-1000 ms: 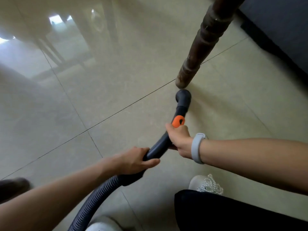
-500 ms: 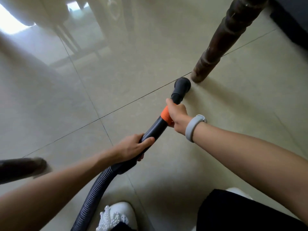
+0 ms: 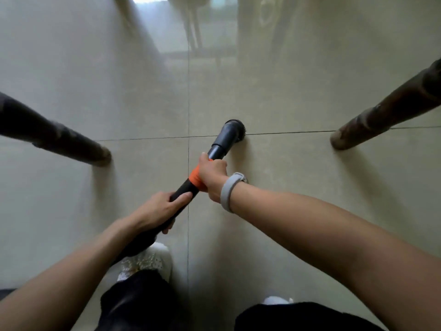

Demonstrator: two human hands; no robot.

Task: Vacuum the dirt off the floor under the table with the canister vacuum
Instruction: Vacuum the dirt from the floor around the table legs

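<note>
Glossy tile floor (image 3: 286,80), seemingly clean.

A grey wristband (image 3: 229,192) circles a wrist near the centre. At six o'clock, dark trousers (image 3: 140,304) cover both legs. A white beaded shoe (image 3: 149,260) shows just above the left trouser leg, and a white toe (image 3: 274,301) peeks out at five o'clock.
</note>
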